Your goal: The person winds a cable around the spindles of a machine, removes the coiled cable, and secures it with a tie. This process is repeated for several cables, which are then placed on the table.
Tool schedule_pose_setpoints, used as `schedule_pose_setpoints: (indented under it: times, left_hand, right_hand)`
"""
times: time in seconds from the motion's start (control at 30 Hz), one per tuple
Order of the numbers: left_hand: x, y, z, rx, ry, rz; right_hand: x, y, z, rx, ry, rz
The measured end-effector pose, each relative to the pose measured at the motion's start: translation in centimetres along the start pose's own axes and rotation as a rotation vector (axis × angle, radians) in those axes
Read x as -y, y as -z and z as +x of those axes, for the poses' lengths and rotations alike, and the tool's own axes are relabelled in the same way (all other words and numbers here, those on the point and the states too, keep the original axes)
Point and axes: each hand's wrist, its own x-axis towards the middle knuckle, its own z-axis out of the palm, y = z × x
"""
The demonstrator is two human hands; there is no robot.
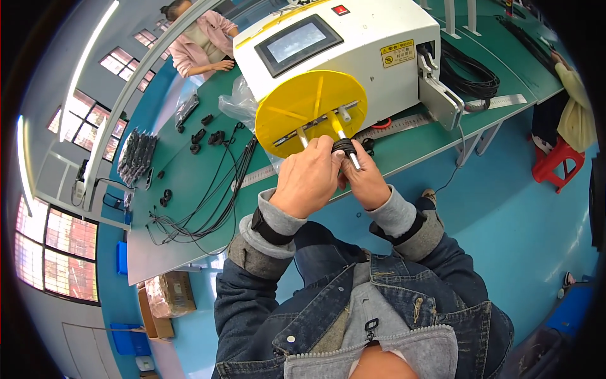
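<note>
A small coil of black cable (344, 147) sits around a metal peg (354, 162) that sticks out from the yellow disc (287, 101) of a white winding machine (385, 31). My right hand (367, 183) is closed around the coil from the right, its thumb and fingers pressed against it. My left hand (306, 180) meets it from the left, fingers bent and gripping at the coil's near side. A second peg (302, 137) stands just behind my left knuckles. Part of the cable is hidden between the hands.
Loose black cables (211, 202) lie on the green table (208, 114) to the left, near small coils (197, 140) and bagged bundles (137, 155). A steel ruler (404, 124) runs along the front. One person (202, 38) is across the table; another sits right on a red stool (559, 165).
</note>
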Motion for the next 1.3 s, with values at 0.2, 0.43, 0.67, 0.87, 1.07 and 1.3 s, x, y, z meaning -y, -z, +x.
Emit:
schedule_pose_setpoints:
  times: [0.2, 0.43, 0.67, 0.87, 1.07, 1.3]
  left_hand:
    - [-0.5, 0.2, -0.5, 0.033, 0.009, 0.033]
    - [-3.0, 1.3, -2.7, 0.147, -0.046, -0.051]
    - [-0.8, -4.1, -3.0, 0.220, 0.009, -0.499]
    - [-1.9, -7.3, -3.1, 0.524, 0.563, -1.510]
    - [0.1, -8.3, -3.7, 1.018, 0.725, -1.380]
    - [1.4, -10.6, -5.5, 1.043, 0.396, -1.111]
  right_hand:
    - [-0.8, 0.0, -0.6, -0.040, -0.009, -0.043]
    - [1.0, -0.7, -5.2, -0.125, 0.068, -0.151]
    - [1.5, 2.3, -6.3, -0.159, 0.091, -0.378]
    - [-1.9, 4.4, -6.9, -0.268, 0.099, -0.539]
    - [0.4, 5.8, -6.8, 0.210, 0.026, -1.230]
    - [-2.5, 7.4, -7.5, 0.337, 0.188, -1.116]
